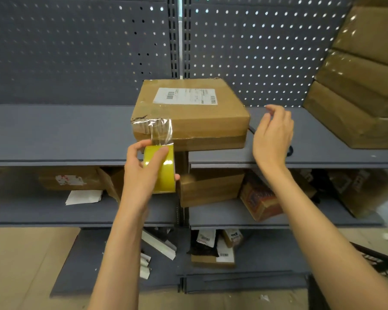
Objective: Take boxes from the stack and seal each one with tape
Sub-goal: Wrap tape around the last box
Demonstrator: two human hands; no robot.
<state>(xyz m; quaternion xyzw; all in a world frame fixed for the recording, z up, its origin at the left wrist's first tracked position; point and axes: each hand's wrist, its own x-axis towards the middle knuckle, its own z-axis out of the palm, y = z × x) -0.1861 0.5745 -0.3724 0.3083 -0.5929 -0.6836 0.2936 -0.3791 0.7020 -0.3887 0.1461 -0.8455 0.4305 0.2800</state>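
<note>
Right now the grey shelf (pixel 54 135) in front of me carries everything, with a leaning stack of boxes (pixel 363 86) at its far right end, well apart from the one I am working on. That box (pixel 188 113) sits at the middle of the shelf, its front edge at the lip, a white label (pixel 186 96) on its top face. It looks like stiff corrugated card, flat and fairly light by my guess, though the front left corner appears torn and soft, so I would press on the firm top or right side rather than there.

My right hand (pixel 272 133) hovers just beside the box's right side, fingers loosely spread, holding nothing and not touching the card. My left hand (pixel 141 173) grips the yellow tape roll (pixel 162 168) below the box's front left corner, fingers curled round its rim.

A strip of clear tape (pixel 159 130) runs from the roll up onto that corner, already stuck there and wrinkled. Being thin and clingy, it will likely fold on itself unless I keep it taut.
</note>
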